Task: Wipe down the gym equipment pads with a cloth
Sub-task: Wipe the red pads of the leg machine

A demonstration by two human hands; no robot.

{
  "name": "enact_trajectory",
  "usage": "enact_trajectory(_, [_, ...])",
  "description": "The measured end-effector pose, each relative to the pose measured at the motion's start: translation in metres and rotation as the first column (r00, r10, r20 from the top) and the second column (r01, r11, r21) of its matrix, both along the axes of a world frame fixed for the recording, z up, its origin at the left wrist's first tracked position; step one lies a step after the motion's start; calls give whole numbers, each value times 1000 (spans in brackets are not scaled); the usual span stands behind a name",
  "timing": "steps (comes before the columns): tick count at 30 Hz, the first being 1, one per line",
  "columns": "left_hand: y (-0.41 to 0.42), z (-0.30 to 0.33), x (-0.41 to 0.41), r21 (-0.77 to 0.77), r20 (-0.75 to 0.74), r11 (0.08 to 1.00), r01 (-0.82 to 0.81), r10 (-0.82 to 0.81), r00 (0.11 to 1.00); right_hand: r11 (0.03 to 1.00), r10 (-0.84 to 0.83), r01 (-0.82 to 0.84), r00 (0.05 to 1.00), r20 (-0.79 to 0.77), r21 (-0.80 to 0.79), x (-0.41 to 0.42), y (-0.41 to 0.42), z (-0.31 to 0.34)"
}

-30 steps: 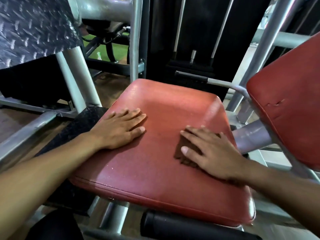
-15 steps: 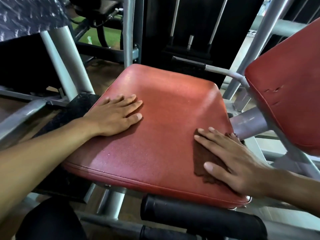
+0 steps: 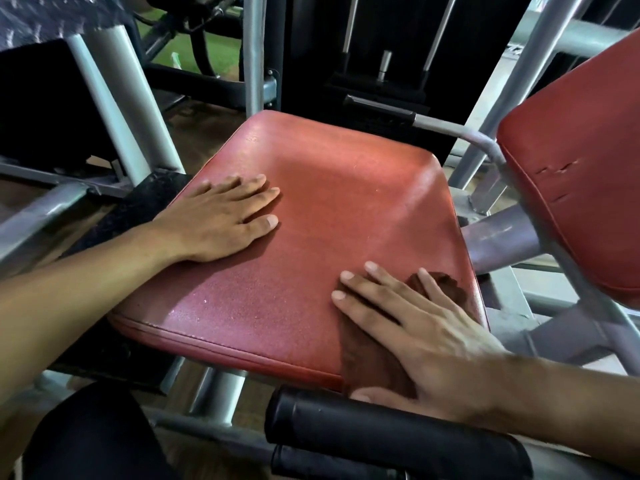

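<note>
Half the cloth [image 3: 372,362], perhaps, under fingers [image 3: 367,299].

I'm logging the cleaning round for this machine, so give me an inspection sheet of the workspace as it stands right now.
Surface: red seat pad, worn and speckled, pale sheen toward its far right corner.
Job's things: brown cloth lies flat on the seat pad's near right corner, under the right hand.
Clutter: nothing seen on the pad.
Hands: left hand rests flat on the pad's left side, fingers straight; right hand presses the cloth with straight fingers.
Cables: thin dark cable at the far machine, top of view.
Surroundings: red back pad at right with small tears; black roller below the seat; grey steel frame; weight stack guide rods behind.
</note>
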State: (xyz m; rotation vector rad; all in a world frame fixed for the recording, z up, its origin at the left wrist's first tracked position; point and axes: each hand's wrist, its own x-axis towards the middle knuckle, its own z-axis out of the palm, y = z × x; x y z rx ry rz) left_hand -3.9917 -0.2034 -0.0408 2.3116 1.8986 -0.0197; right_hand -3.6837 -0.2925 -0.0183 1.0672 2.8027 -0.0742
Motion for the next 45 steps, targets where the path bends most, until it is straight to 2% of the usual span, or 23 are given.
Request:
enact_trajectory(3, [-1,0,-1,-2,3,1000,8,-8,1000,984,-106,102,994,-19,-147,-33,2,5])
enact_trajectory(7, [-2,2,1,3,40,1000,-12,12,999,990,-51,40,995,-85,-134,-79,9,2])
enact_trajectory(10, [-1,1,-2,59,205,998,-6,-6,979,986,-107,87,985,-135,-143,-96,18,0])
enact_trajectory(13, [-4,3,-5,202,422,979,-13,-76,904,980,-128,86,963,-237,-181,-81,29,6])
enact_trajectory(15, [-14,7,3,259,490,965,-49,-88,867,978,-187,140,913,-363,-152,-57,49,8])
enact_trajectory(17, [-28,14,23,240,534,968,-71,-71,843,963,-269,236,845,-463,-130,-28,77,6])
enact_trajectory(20, [-55,31,67,117,436,990,84,-127,891,908,-416,391,792,-447,-152,3,102,-5])
enact_trajectory(23, [-73,29,106,-16,124,952,306,-302,945,913,-407,381,821,-400,-146,7,107,-14])
enact_trajectory(25, [-81,22,118,-3,-23,935,353,-353,935,930,-367,348,847,-384,-121,5,105,-15])
enact_trajectory(32, [-97,19,88,48,-26,916,397,-397,918,947,-321,304,888,-331,-101,9,106,-18])
enact_trajectory(37, [-81,27,52,28,-103,945,324,-320,942,941,-338,315,883,-325,-123,8,105,-16])
enact_trajectory(41, [-98,19,33,76,-103,919,386,-378,920,941,-337,312,882,-329,-128,7,102,-16])
enact_trajectory(43, [-93,21,16,77,-107,933,352,-343,933,941,-338,312,882,-329,-129,8,103,-17])
enact_trajectory(45, [-88,25,0,91,-94,964,249,-241,966,942,-336,310,884,-326,-130,8,103,-17])
